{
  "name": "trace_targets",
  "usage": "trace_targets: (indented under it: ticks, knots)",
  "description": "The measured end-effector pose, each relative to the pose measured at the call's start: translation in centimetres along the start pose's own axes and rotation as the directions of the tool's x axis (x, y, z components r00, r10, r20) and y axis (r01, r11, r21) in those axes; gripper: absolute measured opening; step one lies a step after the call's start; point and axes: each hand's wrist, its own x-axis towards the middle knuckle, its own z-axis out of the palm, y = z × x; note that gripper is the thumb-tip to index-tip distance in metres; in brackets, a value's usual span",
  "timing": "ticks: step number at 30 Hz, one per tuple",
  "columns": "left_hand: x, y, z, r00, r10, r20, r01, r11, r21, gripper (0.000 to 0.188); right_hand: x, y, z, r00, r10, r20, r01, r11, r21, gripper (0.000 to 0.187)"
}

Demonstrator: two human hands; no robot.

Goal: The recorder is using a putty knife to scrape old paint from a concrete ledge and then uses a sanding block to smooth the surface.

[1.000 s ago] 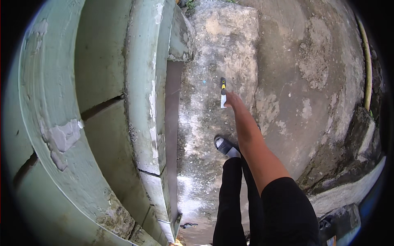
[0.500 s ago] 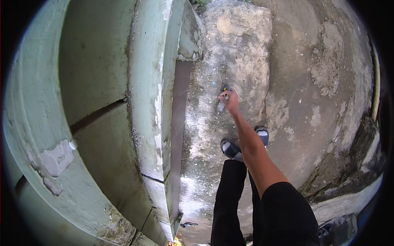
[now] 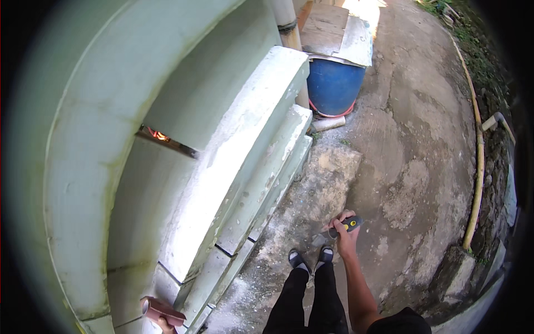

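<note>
The right grip [image 3: 345,232] is wrapped round the dark-handled scraper [image 3: 351,223], likely light, stiff and best held there, while the left grip [image 3: 166,325] clasps a probably crushable brown roll [image 3: 165,313].

A wall [image 3: 78,167] takes up the left of the scene, with a ledge [image 3: 239,128] running along it from near to far. At the near left, a roll [image 3: 164,311] sits in the left hand [image 3: 165,327]. A scraper [image 3: 351,224] is in the right hand [image 3: 346,239], farther off and to the right of the feet [image 3: 297,259] (which are side by side). Far off, boards [image 3: 322,28] lie on a barrel [image 3: 334,83], just right of a pipe [image 3: 287,33]. On the right, a pole [image 3: 476,183] lies along the path [image 3: 411,139].
</note>
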Motion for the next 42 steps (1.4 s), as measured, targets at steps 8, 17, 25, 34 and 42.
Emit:
trace_targets:
  ticks: [8, 17, 25, 34, 42]
  knots:
    - [1.7, 7.5, 3.7, 0.98, 0.153, -0.129, -0.144, 0.986, 0.082, 0.09, -10.5, -16.4, 25.8, -0.132, -0.429, 0.894, 0.704, 0.594, 0.389, 0.054]
    - [1.5, 8.9, 4.2, 0.995, 0.091, 0.033, -0.091, 0.996, -0.002, 0.087, -1.6, -11.0, 34.0, -0.195, -0.33, 0.924, 0.94, 0.206, 0.272, 0.016]
    - [1.3, 8.3, 3.7, 0.989, 0.146, 0.017, -0.145, 0.988, -0.052, 0.081, -1.6, -10.5, 34.3, -0.122, -0.383, 0.916, 0.929, 0.28, 0.241, 0.015]
    - [2.0, 9.0, 4.2, 0.993, 0.121, -0.005, -0.121, 0.989, -0.089, 0.082, -1.2, -10.7, 33.4, -0.099, -0.32, 0.942, 0.949, 0.255, 0.186, 0.015]
    - [1.3, 9.0, 4.8, 0.993, 0.094, -0.075, -0.092, 0.995, 0.035, 0.083, 0.4, -12.2, 33.4, -0.155, -0.292, 0.944, 0.932, 0.273, 0.238, 0.022]
